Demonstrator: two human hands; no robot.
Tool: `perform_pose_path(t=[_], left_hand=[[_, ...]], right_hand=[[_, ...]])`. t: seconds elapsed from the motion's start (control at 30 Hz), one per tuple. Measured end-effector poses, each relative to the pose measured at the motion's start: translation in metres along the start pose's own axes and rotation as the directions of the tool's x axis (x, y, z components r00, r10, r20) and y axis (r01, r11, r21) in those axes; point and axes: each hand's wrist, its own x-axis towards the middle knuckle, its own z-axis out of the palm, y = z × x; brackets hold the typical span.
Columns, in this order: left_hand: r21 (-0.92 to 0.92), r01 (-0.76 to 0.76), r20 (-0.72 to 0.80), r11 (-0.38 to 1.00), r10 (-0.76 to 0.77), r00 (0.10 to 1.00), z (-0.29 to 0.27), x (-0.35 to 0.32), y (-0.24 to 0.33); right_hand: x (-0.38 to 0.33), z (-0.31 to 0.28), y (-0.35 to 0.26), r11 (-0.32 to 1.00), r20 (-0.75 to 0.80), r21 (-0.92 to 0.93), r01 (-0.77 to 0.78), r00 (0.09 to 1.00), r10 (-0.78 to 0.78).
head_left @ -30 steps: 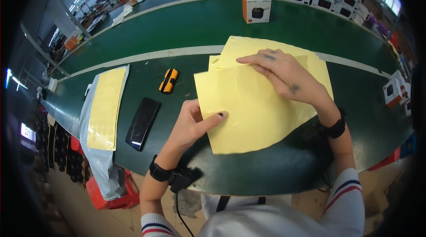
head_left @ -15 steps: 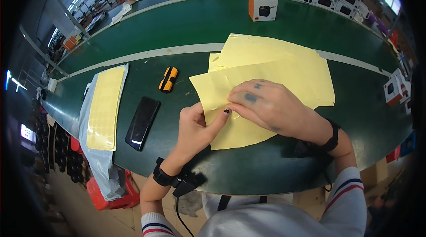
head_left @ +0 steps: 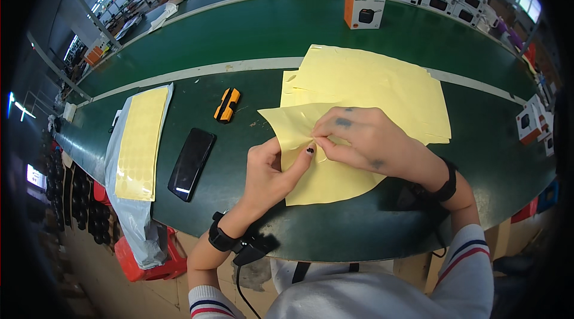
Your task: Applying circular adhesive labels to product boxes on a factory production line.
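A yellow sheet is held up between my two hands, creased where the fingertips meet. My left hand grips its left part, thumb on the front and the other fingers behind it. With thumb and index finger together, my right hand pinches at the sheet right beside the left thumb; whatever lies between those fingertips is too small to make out. Behind the held sheet, more yellow sheets lie stacked on the dark green table. Both wrists wear black bands.
Left of my hands lie a black phone and an orange-and-black tool. Further left, yellow sticker sheets rest on a grey plastic bag. A small white-and-orange box stands on the green conveyor belt beyond the table.
The held sheet's upper edge has dropped and bent, showing more of the stack behind. My right hand has shifted slightly, its fingertips staying by the left thumb. The small box has moved right along the belt.
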Motion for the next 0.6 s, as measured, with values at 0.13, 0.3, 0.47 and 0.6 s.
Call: perform_pose_path(t=[0.13,0.3,0.47,0.6], left_hand=[[-0.086,0.037,0.01,0.996,-0.036,0.999,-0.002,0.001,0.002],[-0.144,0.053,0.041,0.988,-0.048,0.998,-0.004,0.002,0.004],[-0.174,0.064,0.063,0.983,-0.054,0.997,-0.005,0.002,0.004],[-0.19,0.09,0.072,0.978,-0.078,0.994,-0.004,0.001,0.003]], right_hand=[[0.003,-0.01,0.004,0.982,0.05,0.146,-0.118,0.992,0.112],[0.004,-0.013,0.009,0.983,0.053,0.151,-0.109,0.993,0.102],[0.003,-0.009,0.011,0.997,0.019,0.035,0.065,0.998,-0.066],[0.002,-0.004,0.01,0.986,0.021,-0.076,0.149,0.989,-0.147]])
